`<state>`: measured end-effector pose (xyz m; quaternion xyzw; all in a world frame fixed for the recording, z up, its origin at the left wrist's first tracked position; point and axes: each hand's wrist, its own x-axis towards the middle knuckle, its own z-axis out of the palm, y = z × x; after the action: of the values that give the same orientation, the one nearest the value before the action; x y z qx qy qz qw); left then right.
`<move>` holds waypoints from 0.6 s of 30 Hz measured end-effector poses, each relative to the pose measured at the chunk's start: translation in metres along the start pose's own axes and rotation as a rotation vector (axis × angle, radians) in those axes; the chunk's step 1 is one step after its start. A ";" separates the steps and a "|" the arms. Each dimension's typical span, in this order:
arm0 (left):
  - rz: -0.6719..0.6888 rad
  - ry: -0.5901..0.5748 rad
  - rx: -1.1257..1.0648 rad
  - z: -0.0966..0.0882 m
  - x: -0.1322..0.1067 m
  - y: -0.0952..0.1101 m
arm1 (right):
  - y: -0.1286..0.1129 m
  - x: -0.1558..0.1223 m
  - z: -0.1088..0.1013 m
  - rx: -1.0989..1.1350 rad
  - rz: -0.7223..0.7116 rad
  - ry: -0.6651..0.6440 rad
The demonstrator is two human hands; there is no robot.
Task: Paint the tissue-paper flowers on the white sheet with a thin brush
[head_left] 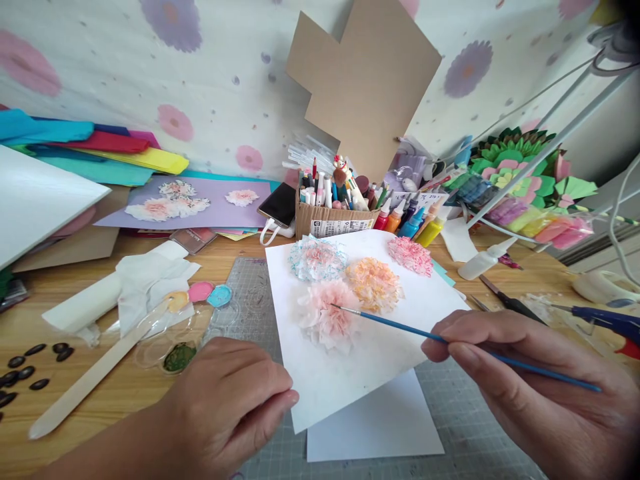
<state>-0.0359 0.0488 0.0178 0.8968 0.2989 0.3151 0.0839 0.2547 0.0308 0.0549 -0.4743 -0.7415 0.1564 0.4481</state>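
Note:
My right hand (pixel 520 380) pinches a thin blue paintbrush (pixel 400 323), shut around its handle. The brush tip rests at the middle of a pale pink ruffled paper flower (pixel 327 327). This flower sits on a white sheet of paper (pixel 350 393) with a blue-edged flower (pixel 316 259), an orange-edged flower (pixel 375 285) and a pink-red flower (pixel 411 256). At the sheet's left edge my left hand (pixel 235 393) is closed, with thumb and forefinger pinched on the paper's border; the other fingertips are hidden.
A clear paint palette (pixel 193 327) and a wooden stick (pixel 95 380) lie left, near black oval pieces (pixel 25 373). A grey cutting mat (pixel 245 293) lies under the papers. Behind stands a cardboard pen box (pixel 333 220). Scissors (pixel 510 300) and a blue glue gun (pixel 605 317) lie right.

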 end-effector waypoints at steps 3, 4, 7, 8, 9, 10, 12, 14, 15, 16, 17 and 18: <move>-0.010 0.006 -0.004 -0.001 0.002 0.000 | 0.005 -0.003 0.001 0.051 0.043 0.015; -0.014 0.008 -0.005 -0.001 0.002 0.000 | 0.006 -0.002 0.001 0.071 0.057 0.019; -0.008 0.015 -0.010 -0.001 0.000 -0.001 | 0.006 0.004 0.001 0.116 0.086 0.021; -0.005 0.020 -0.013 0.000 -0.001 -0.002 | 0.005 0.007 0.002 0.124 0.093 0.017; -0.004 0.023 -0.019 0.001 -0.002 -0.003 | 0.003 0.011 0.002 0.131 0.097 0.012; -0.006 0.030 -0.027 0.002 -0.003 -0.004 | 0.001 0.015 0.003 0.144 0.092 0.012; -0.007 0.048 -0.034 0.004 -0.005 -0.005 | -0.003 0.022 0.006 0.185 0.077 0.029; -0.004 0.045 -0.022 0.005 -0.005 -0.006 | -0.004 0.027 0.009 0.217 0.077 0.039; -0.003 0.034 -0.011 0.005 -0.004 -0.006 | -0.003 0.027 0.010 0.226 0.078 0.042; 0.000 0.028 0.002 0.004 -0.004 -0.006 | -0.002 0.028 0.011 0.231 0.086 0.040; 0.001 0.019 0.010 0.004 -0.003 -0.006 | 0.001 0.028 0.012 0.236 0.096 0.034; 0.002 0.020 0.012 0.003 -0.003 -0.006 | 0.003 0.027 0.012 0.244 0.105 0.030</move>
<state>-0.0382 0.0521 0.0118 0.8944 0.3009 0.3223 0.0754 0.2426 0.0574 0.0604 -0.4568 -0.6842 0.2618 0.5047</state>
